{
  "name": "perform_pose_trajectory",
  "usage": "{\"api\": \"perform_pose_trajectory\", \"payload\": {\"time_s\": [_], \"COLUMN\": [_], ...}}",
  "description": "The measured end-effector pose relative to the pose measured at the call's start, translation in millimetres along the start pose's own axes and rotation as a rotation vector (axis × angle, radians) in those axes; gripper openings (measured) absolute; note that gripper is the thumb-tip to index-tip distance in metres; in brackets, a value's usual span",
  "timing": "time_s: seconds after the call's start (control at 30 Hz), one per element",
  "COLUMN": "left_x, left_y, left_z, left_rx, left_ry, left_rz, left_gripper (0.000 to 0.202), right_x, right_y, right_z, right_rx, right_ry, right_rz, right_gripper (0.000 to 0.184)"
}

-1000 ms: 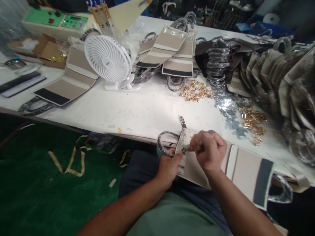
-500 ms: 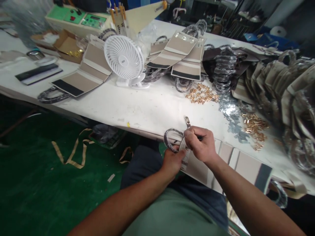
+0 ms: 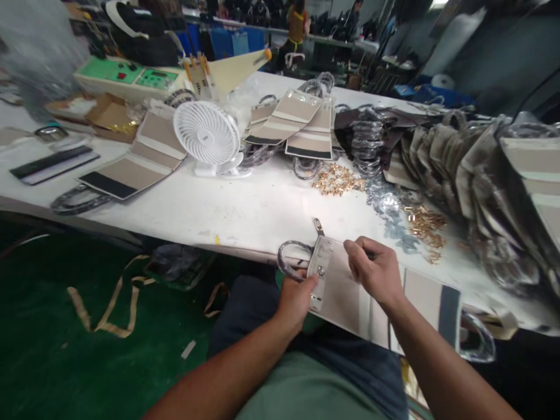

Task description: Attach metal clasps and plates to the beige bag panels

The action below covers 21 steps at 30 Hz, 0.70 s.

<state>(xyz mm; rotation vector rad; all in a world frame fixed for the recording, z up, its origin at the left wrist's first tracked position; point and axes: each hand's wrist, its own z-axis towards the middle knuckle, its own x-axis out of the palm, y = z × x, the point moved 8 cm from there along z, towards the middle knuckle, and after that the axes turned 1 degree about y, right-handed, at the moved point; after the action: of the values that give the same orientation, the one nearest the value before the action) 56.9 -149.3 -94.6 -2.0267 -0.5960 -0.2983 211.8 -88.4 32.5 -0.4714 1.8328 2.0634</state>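
Observation:
A beige bag panel (image 3: 341, 291) with pale bands and a dark end strip lies across the table's front edge and my lap. My left hand (image 3: 297, 300) grips its left end, thumb on top beside a small metal fitting (image 3: 321, 271), fingers hidden underneath. Next to that hand a plastic-wrapped loop handle (image 3: 283, 256) sticks out. A dark strap with a metal end (image 3: 318, 226) juts from the panel's upper corner. Above the panel's middle, my right hand (image 3: 376, 271) is closed; something dark shows by its fingers, too hidden to name.
Gold rivets (image 3: 336, 179) and another gold pile (image 3: 424, 227) lie behind the panel, near flat silvery pieces (image 3: 389, 216). A white fan (image 3: 207, 134) stands at the back left. Stacked bag pieces (image 3: 459, 151) crowd the right. A person (image 3: 297, 26) is far off.
My right hand has moved right, away from the panel's left end, uncovering the fitting there. The left end now lies flatter under my left thumb. The camera view has tilted up.

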Motion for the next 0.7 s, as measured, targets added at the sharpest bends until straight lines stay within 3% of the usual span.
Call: {"api": "perform_pose_trajectory", "payload": {"time_s": [0.1, 0.17, 0.27, 0.33, 0.4, 0.47, 0.5, 0.57, 0.63, 0.7], "left_x": [1.1, 1.0, -4.8, -18.6, -34.1, -25.5, -9.2, 28.5, 51.1, 57.9], "left_y": [-1.7, -1.4, -7.2, -29.5, -69.7, -107.5, -116.9, -113.4, -98.3, -90.4], "left_z": [-2.8, -5.6, -11.8, -17.3, -29.1, -44.7, -47.7, -40.8, -24.3, -8.0], "left_rx": [-0.003, -0.024, -0.016, 0.154, 0.481, 0.843, 0.985, 1.128, 1.105, 1.06], "left_ry": [-0.009, -0.001, 0.051, 0.007, -0.158, -0.248, -0.19, 0.08, 0.321, 0.395], "left_rz": [-0.008, 0.003, 0.076, 0.203, 0.431, 0.771, 0.971, 1.35, 1.606, 1.73], "left_gripper": [0.029, 0.031, 0.04, 0.049, 0.06, 0.066, 0.066, 0.063, 0.06, 0.06], "right_x": [-12.1, -3.5, 12.8, 18.4, 22.3, 24.4, 25.0, 25.6, 26.8, 29.0], "right_y": [-21.2, -28.6, -31.9, -30.7, -28.8, -27.3, -26.8, -26.5, -27.5, -28.1], "right_z": [3.5, 5.5, 6.7, 6.9, 6.2, 4.2, 2.8, -0.9, -4.6, -7.4], "right_rx": [0.096, 0.073, 0.031, 0.023, 0.012, -0.007, -0.018, -0.032, -0.033, -0.041], "right_ry": [0.024, 0.079, 0.092, 0.071, 0.076, 0.084, 0.083, 0.07, 0.065, 0.073], "right_rz": [-0.293, -0.447, -0.625, -0.697, -0.747, -0.786, -0.801, -0.821, -0.831, -0.829], "right_gripper": [0.028, 0.017, 0.018, 0.021, 0.024, 0.026, 0.026, 0.026, 0.025, 0.022]}}
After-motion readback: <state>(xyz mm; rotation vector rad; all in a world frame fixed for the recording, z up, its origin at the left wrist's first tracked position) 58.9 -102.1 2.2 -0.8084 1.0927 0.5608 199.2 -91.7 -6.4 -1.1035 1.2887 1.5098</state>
